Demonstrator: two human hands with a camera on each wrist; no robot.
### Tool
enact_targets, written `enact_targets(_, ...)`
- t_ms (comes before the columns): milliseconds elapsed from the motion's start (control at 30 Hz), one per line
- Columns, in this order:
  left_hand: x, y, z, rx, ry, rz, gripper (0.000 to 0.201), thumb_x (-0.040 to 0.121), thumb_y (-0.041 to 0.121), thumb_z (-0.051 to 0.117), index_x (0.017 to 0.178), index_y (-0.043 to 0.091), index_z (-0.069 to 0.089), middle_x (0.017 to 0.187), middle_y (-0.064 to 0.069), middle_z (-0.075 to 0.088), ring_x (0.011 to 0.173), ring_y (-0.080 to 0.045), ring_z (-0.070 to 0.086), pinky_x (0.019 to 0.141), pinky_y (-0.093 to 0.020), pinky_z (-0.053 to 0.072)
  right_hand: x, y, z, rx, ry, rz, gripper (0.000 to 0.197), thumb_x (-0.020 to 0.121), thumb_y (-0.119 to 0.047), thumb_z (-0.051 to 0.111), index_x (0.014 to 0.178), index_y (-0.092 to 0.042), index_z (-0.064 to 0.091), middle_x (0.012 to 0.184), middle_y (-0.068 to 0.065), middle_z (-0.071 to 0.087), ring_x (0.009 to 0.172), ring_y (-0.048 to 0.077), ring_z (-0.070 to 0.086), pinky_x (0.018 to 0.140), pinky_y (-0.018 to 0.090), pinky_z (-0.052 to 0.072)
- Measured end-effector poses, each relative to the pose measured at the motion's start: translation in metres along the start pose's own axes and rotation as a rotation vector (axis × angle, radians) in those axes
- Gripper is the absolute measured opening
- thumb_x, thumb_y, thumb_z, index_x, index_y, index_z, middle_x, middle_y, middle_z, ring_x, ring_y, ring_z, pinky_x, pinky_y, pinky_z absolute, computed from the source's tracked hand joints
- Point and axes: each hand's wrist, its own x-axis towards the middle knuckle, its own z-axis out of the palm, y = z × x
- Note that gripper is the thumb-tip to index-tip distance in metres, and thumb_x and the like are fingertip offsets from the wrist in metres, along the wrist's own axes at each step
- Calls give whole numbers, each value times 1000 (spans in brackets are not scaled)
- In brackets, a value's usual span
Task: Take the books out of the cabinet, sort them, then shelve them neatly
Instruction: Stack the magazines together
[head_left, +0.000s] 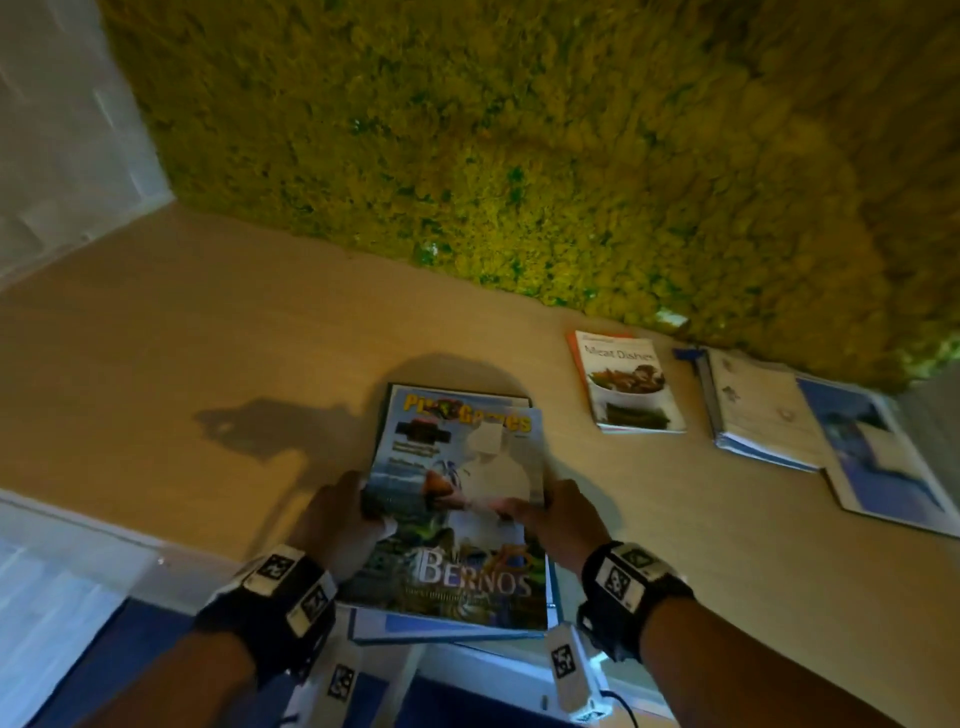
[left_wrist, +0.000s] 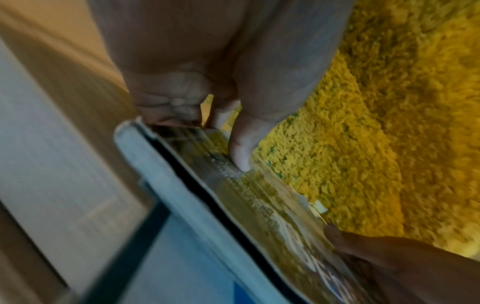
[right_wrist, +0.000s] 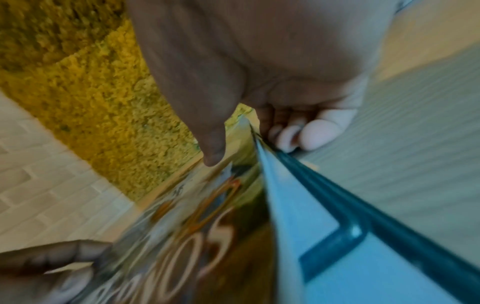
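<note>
Wood countertop (head_left: 208, 338), moss wall (head_left: 519, 130) behind. L hand (head_left: 337, 519) & R hand (head_left: 561, 525) each pinch magazine stack (head_left: 457, 519), thumbs on top. Cookbook (head_left: 628, 384), booklets (head_left: 769, 410) further right. Wrist cams alone show fingers curled underneath.

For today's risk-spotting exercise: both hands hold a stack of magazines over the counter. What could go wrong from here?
1. The glossy top magazine could slide off the pale blue folder beneath; the left hand and right hand pinch only the side edges.
2. Lowered askew, the stack may land crooked on the yellow-titled games magazine.
</note>
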Motion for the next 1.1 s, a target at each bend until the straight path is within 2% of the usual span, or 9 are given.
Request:
enact_targets(133,-5,34,42,83,-12,49,73,91,37,68,152,17,32,157,-7,37,138,-31,43,105,-42,42,-29,28,-61,-52,-21,-72,18,93,-44,70,91,-27,63,70,2,63,63,23,61,57,34,47)
enact_targets(233,-14,62,62,147,40,53,67,87,36,71,144,18,41,143,-12,45,123,-34,53,92,-40,49,-29,57,-91,-25,42,-28,26,96,-29,65,88,-5,66,80,18,69,80,38,69,70,46,56)
enact_targets(333,-26,83,82,191,176,143,53,78,28,68,126,20,49,112,-14,53,91,-36,56,75,-41,51,-32,81,-109,60,-24,-34,15,91,-27,66,82,-17,59,83,11,67,82,35,68,70,45,54)
enact_targets(567,-69,146,145,-683,37,66,29,91,-14,51,107,8,58,73,-11,67,51,-16,61,45,-24,46,-29,140,-154,424,-22,-93,29,87,-33,76,93,-15,55,86,5,61,90,31,65,75,47,56)
enact_targets(667,-75,155,171,-843,-55,24,34,90,-10,54,115,12,61,111,-25,70,94,-43,69,84,-58,56,-35,167,-183,724,-140,50,36,88,-34,76,108,-6,70,120,31,68,103,42,68,103,65,50)
enact_targets(767,-80,174,198,-904,-106,27,37,84,-12,59,112,12,63,121,-28,66,112,-49,62,100,-70,43,-38,192,-210,843,-105,59,30,102,-16,60,122,5,66,122,29,70,106,42,71,101,59,53)
enact_targets(900,-81,216,231,-746,-210,147,73,56,22,79,123,5,56,118,-26,67,110,-45,64,97,-66,47,-38,227,-248,818,63,46,26,106,-17,51,124,-2,63,75,16,71,39,21,52,42,27,43)
enact_targets(1033,-72,228,235,-252,-339,261,57,91,23,70,143,19,46,141,-6,57,123,-21,59,105,-43,48,-32,261,-269,644,187,36,32,103,-13,58,132,1,61,118,28,70,92,40,68,71,38,55)
enact_targets(1100,-57,209,213,24,-170,334,54,94,32,65,144,26,46,141,2,52,125,-16,53,103,-35,44,-35,266,-273,529,178,76,28,101,-14,61,127,-4,64,112,17,73,80,27,66,69,39,51)
